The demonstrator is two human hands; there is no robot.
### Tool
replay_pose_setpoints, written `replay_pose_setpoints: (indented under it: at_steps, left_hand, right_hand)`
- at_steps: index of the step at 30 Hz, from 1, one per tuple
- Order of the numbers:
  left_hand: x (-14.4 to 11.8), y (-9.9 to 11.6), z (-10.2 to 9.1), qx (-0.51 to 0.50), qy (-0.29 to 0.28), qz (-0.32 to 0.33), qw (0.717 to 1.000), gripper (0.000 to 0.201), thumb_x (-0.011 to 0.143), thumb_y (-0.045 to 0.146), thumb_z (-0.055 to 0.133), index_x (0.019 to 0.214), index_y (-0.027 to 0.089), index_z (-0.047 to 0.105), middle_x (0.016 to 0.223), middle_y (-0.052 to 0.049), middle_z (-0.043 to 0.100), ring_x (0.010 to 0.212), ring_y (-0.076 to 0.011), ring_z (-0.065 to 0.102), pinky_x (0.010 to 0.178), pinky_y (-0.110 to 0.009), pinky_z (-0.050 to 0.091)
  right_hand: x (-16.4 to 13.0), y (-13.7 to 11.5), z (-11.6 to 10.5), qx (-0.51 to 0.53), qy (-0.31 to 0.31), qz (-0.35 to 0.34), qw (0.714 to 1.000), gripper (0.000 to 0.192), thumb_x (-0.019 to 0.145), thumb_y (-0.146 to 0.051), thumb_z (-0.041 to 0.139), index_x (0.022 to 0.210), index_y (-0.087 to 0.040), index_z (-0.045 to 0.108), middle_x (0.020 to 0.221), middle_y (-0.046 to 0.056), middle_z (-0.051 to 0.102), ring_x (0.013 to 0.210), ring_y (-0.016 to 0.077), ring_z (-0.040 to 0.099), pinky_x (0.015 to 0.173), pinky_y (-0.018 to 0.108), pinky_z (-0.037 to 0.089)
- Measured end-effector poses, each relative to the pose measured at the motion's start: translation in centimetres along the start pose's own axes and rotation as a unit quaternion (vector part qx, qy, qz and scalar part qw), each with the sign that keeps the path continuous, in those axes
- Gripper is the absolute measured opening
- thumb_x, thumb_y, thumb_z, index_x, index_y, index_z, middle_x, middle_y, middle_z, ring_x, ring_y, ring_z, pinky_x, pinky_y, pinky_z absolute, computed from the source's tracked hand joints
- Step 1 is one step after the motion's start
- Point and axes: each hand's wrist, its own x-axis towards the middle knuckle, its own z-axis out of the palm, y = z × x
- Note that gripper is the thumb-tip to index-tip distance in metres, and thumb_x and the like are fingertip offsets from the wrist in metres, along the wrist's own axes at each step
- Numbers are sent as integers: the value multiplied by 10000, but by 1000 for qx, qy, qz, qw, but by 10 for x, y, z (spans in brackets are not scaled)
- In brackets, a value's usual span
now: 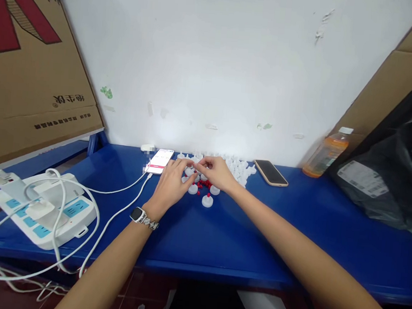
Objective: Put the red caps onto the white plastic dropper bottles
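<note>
a blue table [256, 234] was set against a white wall. a small white cap [195, 164] was pinched between the left hand [173, 183] and right hand [216, 172], fingertips together, directly above the caps [238, 169].

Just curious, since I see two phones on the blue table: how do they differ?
The phone on the left has its screen lit, white and pink; the phone on the right is dark. The left one has a white cable plugged in; the right one shows no cable. The left one lies close beside the left hand; the right one lies apart from both hands. Both rest flat, screen up, on the blue table near the wall.
</note>
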Motion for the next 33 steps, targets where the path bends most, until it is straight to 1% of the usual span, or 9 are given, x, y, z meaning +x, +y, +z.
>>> replay_pose_setpoints:
  at_steps: [3,5,8,11,17,20,23,28,33]
  left_hand:
    - [1,-3,0,-15,-19,11,1000,192,985,356,460,1060,229,584,1066,-43,653,999,-245,544,910,-411,441]
    - [2,-6,0,-33,-15,11,999,219,1003,372,421,1045,220,572,1056,-53,638,1015,-238,547,923,-402,439]
    - [2,-9,-1,-48,-2,10,999,252,1024,376,353,1037,210,543,1042,-70,606,1023,-233,546,936,-399,433]
    - [1,-7,-1,-65,-3,3,998,278,1038,365,280,1013,210,509,1006,-69,577,993,-220,545,921,-389,437]
    - [-3,-11,6,-75,-44,-1,996,203,967,357,458,1097,201,452,1093,-85,558,1025,-227,545,918,-400,456]
    - [-3,-12,7,-92,-63,-2,994,214,978,351,430,1123,195,446,1116,-99,568,1036,-232,560,899,-399,468]
    - [-3,-7,5,-114,-82,-13,990,271,993,415,408,1159,205,448,1131,-101,579,1041,-235,576,887,-394,477]
    - [-6,6,2,-112,-104,-14,988,306,997,451,397,1191,223,458,1104,-89,597,991,-230,604,872,-390,487]
    - [-8,11,8,-67,-96,19,993,287,1005,406,379,1194,214,477,1132,-101,600,1045,-249,591,914,-412,476]
  right_hand:
    - [-23,-4,-1,-20,8,14,1000,313,888,-441,549,823,-170,692,671,2,644,612,129,517,632,272,370]
    - [-33,-7,-3,-95,3,5,995,238,866,-393,577,804,-187,677,683,2,652,680,150,542,736,308,375]
    - [-41,-11,-4,-233,-44,-16,971,179,779,-361,668,701,-201,652,724,23,664,842,219,561,868,394,315]
    - [-42,-13,-1,-314,-87,-15,945,188,761,-364,685,678,-199,649,803,66,682,923,273,542,887,429,281]
    - [-41,-10,2,-369,-106,-25,923,151,813,-273,598,714,-180,665,821,112,685,941,293,525,868,433,280]
    - [-40,-8,-1,-328,-65,-16,942,157,806,-273,586,693,-181,643,816,93,680,929,271,539,875,420,291]
    - [-38,-9,-6,-209,13,23,978,196,802,-316,571,658,-186,598,725,34,651,824,210,564,876,389,330]
    - [-34,-10,-8,27,88,79,993,160,766,-303,534,645,-201,512,586,-30,543,573,128,498,616,269,391]
    - [-33,1,-8,-1,89,38,995,85,730,-252,578,676,-201,537,603,-37,557,577,120,504,598,247,394]
